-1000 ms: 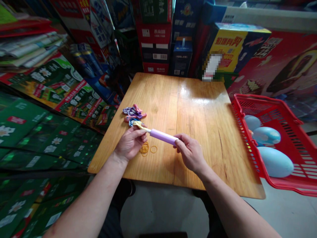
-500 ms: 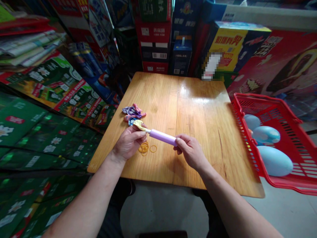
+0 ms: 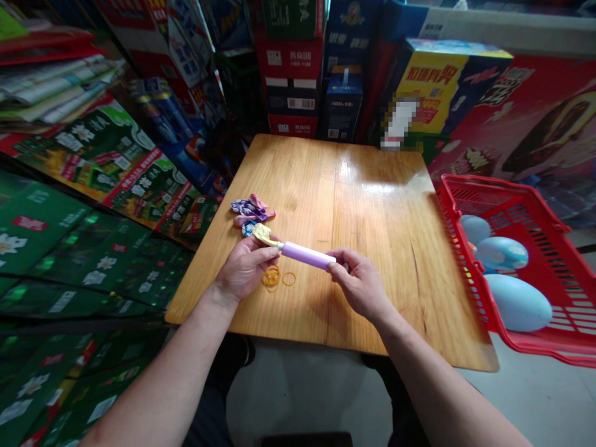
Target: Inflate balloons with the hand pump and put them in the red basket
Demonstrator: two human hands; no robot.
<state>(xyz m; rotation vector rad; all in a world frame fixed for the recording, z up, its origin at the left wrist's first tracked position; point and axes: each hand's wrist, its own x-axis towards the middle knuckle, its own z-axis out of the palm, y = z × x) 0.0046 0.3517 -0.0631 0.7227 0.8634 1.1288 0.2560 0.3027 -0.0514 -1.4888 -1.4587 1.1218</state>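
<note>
My left hand (image 3: 246,264) pinches the neck of a limp yellow balloon (image 3: 262,233), which sits over the nozzle of a purple balloon pump (image 3: 307,256). The other end of the pump is gripped between the thumb and fingers of my right hand (image 3: 356,279). Both hands hold it slightly tilted above the wooden table. Just beyond my left hand lie several uninflated balloons (image 3: 251,208) in purple, pink and blue. Below that hand rests a small pile of yellow rubber bands (image 3: 270,279), with a single rubber band (image 3: 289,279) beside it.
A red plastic basket (image 3: 526,344) with light blue inflated balloons (image 3: 518,302) stands right of the wooden table (image 3: 372,211). Green cartons (image 3: 51,248) are stacked on the left. Boxes (image 3: 293,81) line the far edge, including a yellow and blue box (image 3: 431,81).
The yellow balloon's neck now covers more of the pump's nozzle, where pale nozzle showed before. My hands and the pump have barely shifted.
</note>
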